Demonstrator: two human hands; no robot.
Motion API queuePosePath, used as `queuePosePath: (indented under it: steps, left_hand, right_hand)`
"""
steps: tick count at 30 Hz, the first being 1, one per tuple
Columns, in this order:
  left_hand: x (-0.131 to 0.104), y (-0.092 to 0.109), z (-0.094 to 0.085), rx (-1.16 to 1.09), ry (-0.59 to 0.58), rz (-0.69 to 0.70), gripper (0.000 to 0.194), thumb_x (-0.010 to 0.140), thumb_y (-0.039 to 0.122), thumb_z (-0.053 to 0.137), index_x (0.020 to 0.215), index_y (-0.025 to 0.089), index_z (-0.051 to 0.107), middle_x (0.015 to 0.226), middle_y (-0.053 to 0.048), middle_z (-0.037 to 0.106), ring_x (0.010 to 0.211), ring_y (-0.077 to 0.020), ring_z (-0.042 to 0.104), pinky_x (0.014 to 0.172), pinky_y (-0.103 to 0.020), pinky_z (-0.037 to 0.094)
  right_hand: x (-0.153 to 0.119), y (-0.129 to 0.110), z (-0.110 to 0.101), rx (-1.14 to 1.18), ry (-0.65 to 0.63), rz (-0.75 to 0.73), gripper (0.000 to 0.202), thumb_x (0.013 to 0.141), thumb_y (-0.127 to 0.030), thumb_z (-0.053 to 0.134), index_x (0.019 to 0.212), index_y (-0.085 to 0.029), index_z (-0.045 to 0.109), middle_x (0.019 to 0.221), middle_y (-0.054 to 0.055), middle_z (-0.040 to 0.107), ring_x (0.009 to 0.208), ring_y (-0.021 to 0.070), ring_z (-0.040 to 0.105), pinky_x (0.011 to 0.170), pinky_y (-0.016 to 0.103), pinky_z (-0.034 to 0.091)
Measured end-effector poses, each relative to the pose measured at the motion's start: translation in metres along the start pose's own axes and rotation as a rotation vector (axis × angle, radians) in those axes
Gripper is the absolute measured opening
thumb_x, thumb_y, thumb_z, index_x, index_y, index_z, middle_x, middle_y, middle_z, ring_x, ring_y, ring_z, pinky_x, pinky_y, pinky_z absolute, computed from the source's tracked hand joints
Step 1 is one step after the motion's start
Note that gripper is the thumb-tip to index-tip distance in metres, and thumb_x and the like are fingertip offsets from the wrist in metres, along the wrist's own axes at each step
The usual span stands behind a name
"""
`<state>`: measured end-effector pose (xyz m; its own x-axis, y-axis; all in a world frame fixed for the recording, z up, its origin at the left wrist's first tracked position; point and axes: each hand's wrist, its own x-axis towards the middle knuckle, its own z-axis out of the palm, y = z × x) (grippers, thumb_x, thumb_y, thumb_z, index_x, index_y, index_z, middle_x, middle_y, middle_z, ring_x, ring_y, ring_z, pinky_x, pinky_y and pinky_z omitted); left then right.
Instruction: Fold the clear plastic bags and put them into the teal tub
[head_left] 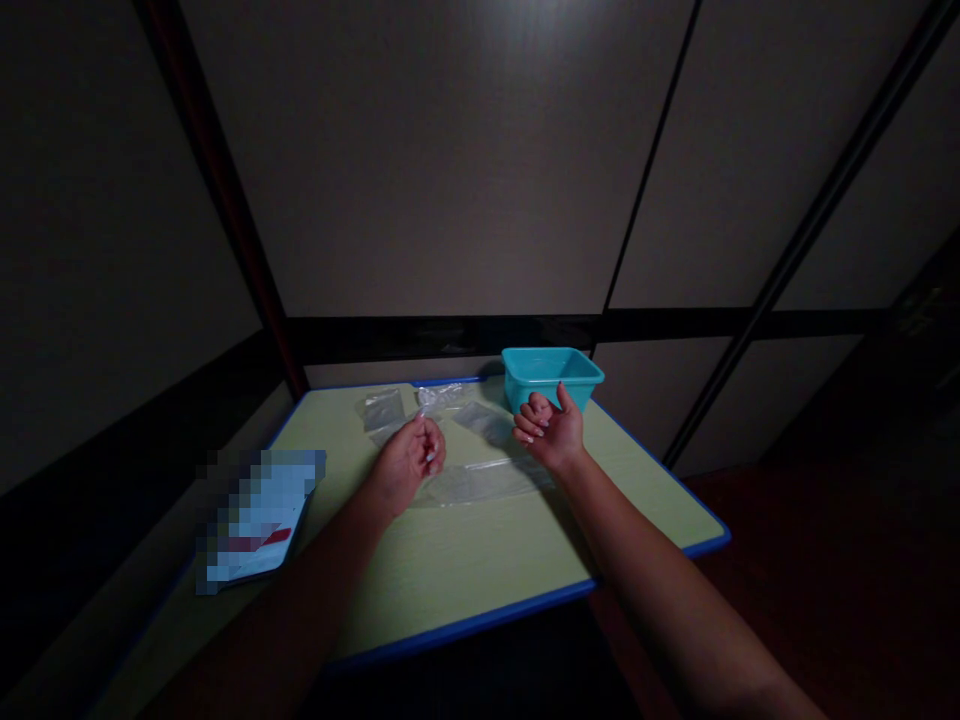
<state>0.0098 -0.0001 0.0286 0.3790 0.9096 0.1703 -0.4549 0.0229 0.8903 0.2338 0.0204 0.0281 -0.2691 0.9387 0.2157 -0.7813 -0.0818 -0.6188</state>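
My left hand (409, 462) is raised above the left part of the table, its fingers loosely curled and the thumb apart from them. Nothing shows in it. My right hand (553, 432), palm turned up, has half-bent fingers and a raised thumb, and is free of any object. It hovers in front of a turquoise plastic basin (555, 384), covering part of its front wall. Under and between the hands lies a long clear plastic bag (484, 482). Behind it are another flat clear bag (484, 422), a clear bag (384, 408) at the left and a crumpled one (441, 396).
The small table (457, 570) has a pale yellow-green top and a blue edge. A light blue packet (262, 515), partly blurred out, lies at its left side. Right behind the table stands a cabinet wall (450, 180) with dark trim. Reddish floor (810, 560) shows at the right.
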Motion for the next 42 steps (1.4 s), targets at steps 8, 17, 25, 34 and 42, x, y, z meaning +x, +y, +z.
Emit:
queuePosePath:
  steps: [8, 17, 25, 34, 42]
  left_hand:
    - [-0.006, -0.019, 0.006, 1.083, -0.016, 0.301, 0.016, 0.078, 0.032, 0.051, 0.082, 0.018, 0.058, 0.090, -0.005, 0.062, 0.091, -0.0198, 0.056, 0.083, -0.033, 0.043]
    - [-0.014, -0.036, 0.000, 1.801, -0.220, 0.093, 0.053, 0.089, 0.041, 0.033, 0.137, 0.019, 0.032, 0.146, -0.008, 0.026, 0.136, -0.0206, 0.018, 0.107, -0.046, 0.017]
    - [-0.014, -0.040, -0.005, 1.839, -0.234, -0.049, 0.067, 0.084, 0.052, 0.034, 0.141, 0.019, 0.023, 0.148, -0.009, 0.020, 0.136, -0.0230, 0.014, 0.107, -0.053, 0.010]
    - [-0.014, -0.040, -0.005, 1.889, -0.239, -0.104, 0.071, 0.083, 0.052, 0.031, 0.143, 0.016, 0.016, 0.149, -0.007, 0.013, 0.137, -0.0237, 0.010, 0.107, -0.053, 0.010]
    - [-0.013, -0.039, -0.004, 1.875, -0.256, -0.147, 0.080, 0.082, 0.064, 0.021, 0.144, 0.013, 0.012, 0.149, -0.007, 0.004, 0.137, -0.0236, 0.003, 0.107, -0.053, 0.008]
  right_hand:
    - [0.002, 0.005, 0.003, -0.241, 0.048, -0.038, 0.047, 0.083, -0.057, 0.036, 0.058, -0.019, 0.046, 0.044, -0.007, 0.026, 0.038, 0.0078, 0.022, 0.040, 0.021, 0.023]
    - [0.002, 0.028, 0.002, -1.369, 0.049, -0.405, 0.039, 0.084, -0.052, 0.041, 0.078, -0.017, 0.057, 0.075, 0.002, 0.055, 0.075, 0.0146, 0.050, 0.072, 0.028, 0.040]
    - [-0.024, 0.055, 0.021, -1.986, -0.434, 0.069, 0.056, 0.093, -0.046, 0.018, 0.144, -0.022, 0.015, 0.149, 0.007, 0.016, 0.136, 0.0220, 0.011, 0.105, 0.055, 0.001]
    - [-0.035, 0.054, 0.025, -2.091, -0.422, 0.156, 0.062, 0.090, -0.054, 0.010, 0.144, -0.025, 0.003, 0.150, 0.004, 0.009, 0.137, 0.0204, 0.008, 0.104, 0.057, -0.005]
    - [-0.066, 0.016, 0.004, -2.202, -0.246, 0.286, 0.057, 0.091, -0.052, 0.012, 0.143, -0.030, 0.009, 0.150, 0.002, 0.008, 0.137, 0.0218, 0.006, 0.103, 0.057, -0.006]
